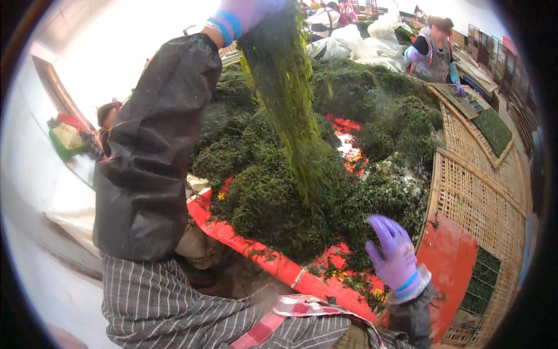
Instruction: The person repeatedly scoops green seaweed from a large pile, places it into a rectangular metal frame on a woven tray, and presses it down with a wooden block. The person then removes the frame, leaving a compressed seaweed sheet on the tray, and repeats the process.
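Observation:
My left hand [253, 15], in a purple glove with a blue cuff, is raised at the top edge, where the frame cuts it off. From it hangs a long bunch of wet green seaweed-like strands [281, 91], whose lower end reaches down to a dark green heap [270, 187] of the same stuff. The grip itself is partly out of frame. Lower right, my gloved right hand [394, 257] hovers at the near side of the heap, fingers apart and holding nothing. The heap lies on a red patterned sheet [335, 259], bare in patches.
A red-covered rim [261, 253] runs along the near side. To the right are woven bamboo mats [471, 187], a red board [449, 257] and dark green rectangles [479, 279]. A co-worker [436, 52] handles a panel far right. White plastic bags [348, 41] stand behind the heap.

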Available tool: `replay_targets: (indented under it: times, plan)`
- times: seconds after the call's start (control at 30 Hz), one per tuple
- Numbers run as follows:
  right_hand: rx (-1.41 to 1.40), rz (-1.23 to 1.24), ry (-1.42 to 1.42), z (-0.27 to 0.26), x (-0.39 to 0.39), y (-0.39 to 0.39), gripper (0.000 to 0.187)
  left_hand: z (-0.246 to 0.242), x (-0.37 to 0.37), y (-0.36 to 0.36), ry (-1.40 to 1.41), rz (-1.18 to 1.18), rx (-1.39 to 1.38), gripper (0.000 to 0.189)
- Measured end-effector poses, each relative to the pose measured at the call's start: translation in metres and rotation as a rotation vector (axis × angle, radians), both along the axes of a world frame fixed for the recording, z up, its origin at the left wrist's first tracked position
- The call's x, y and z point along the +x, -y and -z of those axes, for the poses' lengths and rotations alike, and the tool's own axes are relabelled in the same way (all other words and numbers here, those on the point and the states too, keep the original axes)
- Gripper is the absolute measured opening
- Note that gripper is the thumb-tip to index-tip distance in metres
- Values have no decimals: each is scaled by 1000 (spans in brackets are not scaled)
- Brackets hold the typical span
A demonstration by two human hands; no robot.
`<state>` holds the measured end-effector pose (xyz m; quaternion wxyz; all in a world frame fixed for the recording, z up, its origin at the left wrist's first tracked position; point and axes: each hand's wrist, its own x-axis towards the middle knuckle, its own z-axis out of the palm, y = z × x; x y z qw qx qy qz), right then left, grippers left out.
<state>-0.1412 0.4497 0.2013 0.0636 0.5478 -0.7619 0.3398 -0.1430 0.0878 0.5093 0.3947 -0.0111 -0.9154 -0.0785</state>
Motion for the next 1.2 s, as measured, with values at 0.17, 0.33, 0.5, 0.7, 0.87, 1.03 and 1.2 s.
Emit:
replay_targets:
  times: [0.17, 0.33, 0.5, 0.7, 0.87, 1.03, 1.2]
  plan:
    - [-345, 0, -367, -87, -6, 104, 53, -16, 9, 1, -22, -15, -46, 25]
    - [-493, -1, -576, -97, -23, 219, 50, -27, 12, 1, -39, -48, -58, 24]
    - [47, 42, -382, 79, -20, 230, 58, -26, 11, 2, -34, -99, -61, 24]
    - [882, -190, 92, 180, -9, 128, 78, -17, 6, 1, 13, -84, -62, 25]
    - [194, -268, 83, 47, -39, 102, 70, -3, 10, -2, 50, 23, -16, 26]
    - [-609, -39, 13, -56, -56, 163, 83, 6, 29, -12, 117, 155, 88, 28]
    - [-604, -438, 741, -57, -48, 242, 74, 12, 49, -25, 196, 250, 439, 32]
